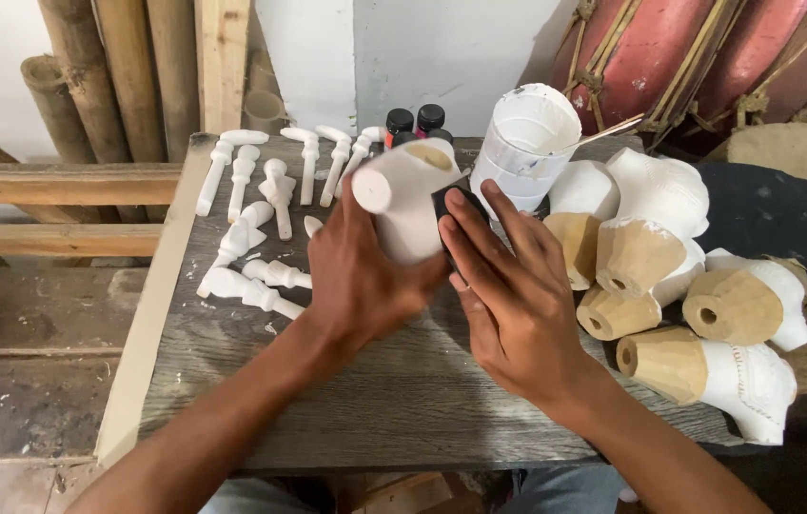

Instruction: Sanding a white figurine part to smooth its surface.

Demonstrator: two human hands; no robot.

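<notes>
Head view, two bare hands at a grey wooden table (394,400). The left hand (361,276) is closed around the lower part of a white-coated carved piece (410,195), held clear of the tabletop; the piece's long axis runs up and away from this grip, leaning slightly toward the left, with a rounded knob at its far left and a bare wood patch on its upper end. The right hand (513,295) lies just right of the grip, fingers nearly straight and pressing a small dark pad (449,205) flat against the piece's right flank; it pinches nothing else. Both hands touch the piece, the left carrying it.

Beyond the grip and to its right stands a white tub (525,143), open, its inside smeared with white coating, a thin stick (608,130) resting in it and jutting over the rim to the right. Directly beyond the held piece stand small dark-capped bottles (415,120), capped, contents not visible. To the left of the grip lie small white pegs (261,195), scattered in loose rows. To the right of the right hand is a heap of larger carved pieces (670,276), white outside with bare wood, holed ends facing the viewer
</notes>
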